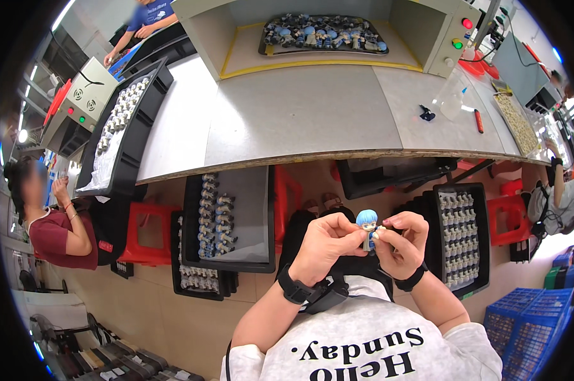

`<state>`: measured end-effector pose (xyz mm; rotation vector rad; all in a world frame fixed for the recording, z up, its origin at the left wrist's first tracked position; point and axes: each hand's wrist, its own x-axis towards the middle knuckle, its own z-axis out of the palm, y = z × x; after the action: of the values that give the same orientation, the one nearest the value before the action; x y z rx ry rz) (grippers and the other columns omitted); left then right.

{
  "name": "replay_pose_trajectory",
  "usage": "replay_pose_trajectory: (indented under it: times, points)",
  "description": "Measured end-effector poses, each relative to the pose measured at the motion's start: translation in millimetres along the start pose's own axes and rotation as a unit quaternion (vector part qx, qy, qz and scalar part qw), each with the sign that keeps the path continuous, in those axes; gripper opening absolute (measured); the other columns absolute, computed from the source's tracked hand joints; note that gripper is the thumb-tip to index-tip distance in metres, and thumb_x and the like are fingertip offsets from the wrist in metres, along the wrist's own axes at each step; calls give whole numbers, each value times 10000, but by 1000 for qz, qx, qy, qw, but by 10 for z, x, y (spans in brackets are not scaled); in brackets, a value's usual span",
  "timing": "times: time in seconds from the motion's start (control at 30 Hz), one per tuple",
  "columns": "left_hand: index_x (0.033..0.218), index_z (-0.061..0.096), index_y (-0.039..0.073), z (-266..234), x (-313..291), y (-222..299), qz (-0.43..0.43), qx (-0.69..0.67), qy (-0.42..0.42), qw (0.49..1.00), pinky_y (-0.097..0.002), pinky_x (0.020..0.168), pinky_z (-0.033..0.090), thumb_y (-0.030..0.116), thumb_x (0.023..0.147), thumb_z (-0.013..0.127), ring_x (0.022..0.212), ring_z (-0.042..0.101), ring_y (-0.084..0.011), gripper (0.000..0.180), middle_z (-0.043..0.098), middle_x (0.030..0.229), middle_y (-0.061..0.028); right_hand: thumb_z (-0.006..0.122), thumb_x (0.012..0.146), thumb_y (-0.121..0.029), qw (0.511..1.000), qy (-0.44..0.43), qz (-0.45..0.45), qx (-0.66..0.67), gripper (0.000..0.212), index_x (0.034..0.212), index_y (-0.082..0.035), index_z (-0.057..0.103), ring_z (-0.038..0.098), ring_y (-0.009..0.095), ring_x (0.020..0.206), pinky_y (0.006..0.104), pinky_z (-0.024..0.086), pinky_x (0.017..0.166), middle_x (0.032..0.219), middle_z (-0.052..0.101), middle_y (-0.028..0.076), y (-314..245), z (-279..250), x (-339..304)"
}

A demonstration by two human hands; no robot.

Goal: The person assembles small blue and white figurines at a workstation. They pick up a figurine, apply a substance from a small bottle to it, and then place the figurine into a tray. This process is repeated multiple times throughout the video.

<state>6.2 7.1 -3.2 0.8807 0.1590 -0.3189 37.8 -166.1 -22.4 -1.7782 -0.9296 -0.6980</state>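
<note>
Between my two hands, over my lap, is a small figurine (367, 220) with blue hair, a pale face and a blue-and-white body. It stands upright with its head at the top. My left hand (330, 244) pinches it from the left between thumb and fingers. From the right, my right hand (401, 246) closes thumb and fingers on its body, near a small whitish part at its side. The fingers cover much of the lower body. Black bands circle both wrists.
A tray (268, 47) of blue-haired figurines lies inside a grey box-shaped machine (442, 47) on the metal table (300, 114). Black crates (273, 219) of figurines flank my lap. A bottle (452, 105) and a red marker-like tool (479, 120) lie at right. Co-workers sit both sides.
</note>
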Motion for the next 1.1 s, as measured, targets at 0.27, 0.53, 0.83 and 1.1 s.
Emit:
replay_pose_trajectory:
  times: [0.27, 0.53, 0.83, 1.1]
  points:
    - [794, 563, 11, -64, 6, -5, 17, -16, -23, 999, -316, 685, 605, -24, 840, 623, 785, 671, -190, 84, 650, 872, -115, 755, 640, 48, 999, 27, -12, -45, 290, 887, -75, 664, 483, 204, 844, 269, 448, 680, 972, 432, 55, -90, 34, 3]
    - [787, 552, 10, -49, 20, -17, 30, -38, -26, 999, -332, 695, 603, -32, 841, 614, 799, 669, -194, 92, 650, 878, -125, 739, 687, 47, 995, 40, 88, -3, 238, 887, -50, 655, 495, 154, 785, 236, 443, 631, 967, 428, 61, -173, 83, -42]
    - [783, 548, 9, -45, 36, -33, 78, 12, 20, 997, -349, 721, 600, -43, 845, 591, 865, 661, -205, 92, 651, 936, -160, 711, 745, 30, 959, 37, 254, 123, 183, 919, 16, 655, 502, 139, 857, 233, 431, 761, 996, 471, 82, -309, 115, 38]
    - [776, 550, 21, -42, 42, -22, 103, 29, 32, 994, -357, 740, 593, -42, 837, 605, 888, 660, -211, 103, 654, 963, -174, 695, 762, 46, 915, 66, 314, 246, 173, 929, 36, 651, 504, 134, 895, 235, 428, 802, 1011, 477, 75, -281, 182, 17]
